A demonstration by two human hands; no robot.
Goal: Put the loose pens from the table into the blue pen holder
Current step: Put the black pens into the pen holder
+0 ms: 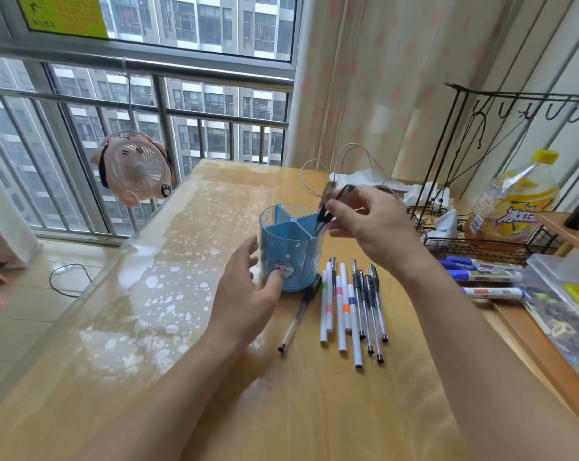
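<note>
Head view: blue pen holder [289, 247] stands mid-table [168, 294] as I feed it from the right — my right hand [371, 224] pinches a dark pen [324, 209] between thumb and fingertips, tilted tip-down over the holder's right-hand compartment, so it can drop in cleanly. My left hand [245, 294] cups the holder's near side with fingers loosely spread, thumb against the wall — I judge that steadies it against tipping. Loose pens [351, 307] lie in a rough row just beside the base, within easy reach; blue-capped markers [484, 272] wait farther right, by the wire basket [487, 241]
</note>
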